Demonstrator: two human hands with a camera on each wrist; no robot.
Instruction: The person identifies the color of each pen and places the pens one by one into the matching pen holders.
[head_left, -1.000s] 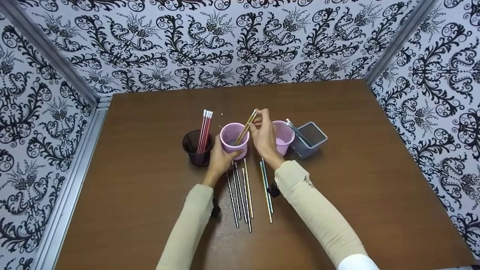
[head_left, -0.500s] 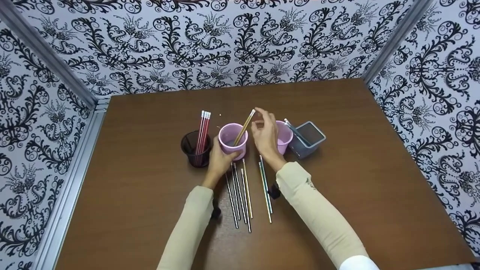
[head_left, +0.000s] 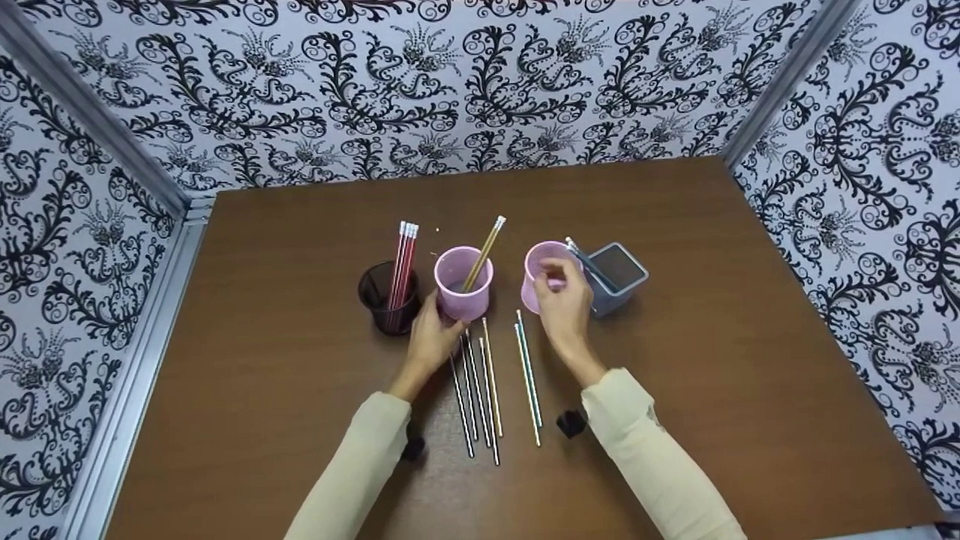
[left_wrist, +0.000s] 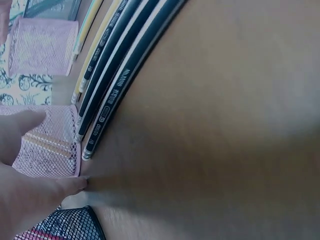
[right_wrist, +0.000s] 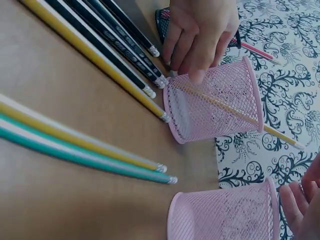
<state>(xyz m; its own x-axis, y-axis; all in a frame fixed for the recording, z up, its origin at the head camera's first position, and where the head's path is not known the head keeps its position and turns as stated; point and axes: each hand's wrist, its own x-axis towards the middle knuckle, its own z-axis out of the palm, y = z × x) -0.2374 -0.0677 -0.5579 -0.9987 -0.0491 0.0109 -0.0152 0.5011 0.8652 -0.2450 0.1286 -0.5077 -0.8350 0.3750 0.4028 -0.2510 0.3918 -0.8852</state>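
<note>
My left hand (head_left: 430, 339) holds a pink mesh pencil cup (head_left: 463, 306) low on its left and front side, thumb against the mesh. Yellow pencils (head_left: 485, 249) lean to the right inside this cup, eraser ends up. My right hand (head_left: 568, 309) is over the front of a second pink mesh cup (head_left: 532, 289), fingers loosely bent and nothing seen in them. In front of the cups lie several dark striped pencils (left_wrist: 117, 87) and a yellow pencil (right_wrist: 92, 55). A little to their right are another yellow pencil (right_wrist: 80, 135) and a green pencil (right_wrist: 90, 156).
Left of the held cup stands a black mesh cup (head_left: 375, 304) with red pencils (head_left: 403, 259). A grey rectangular mesh holder (head_left: 616, 298) with teal pencils (head_left: 596, 266) is beside the second pink cup. Patterned walls (head_left: 450, 90) bound the brown table (head_left: 750, 337).
My right hand has let go of the yellow pencils, now leaning in the left pink cup, and moved right and nearer, over the second cup. My left hand has slid slightly lower on its cup.
</note>
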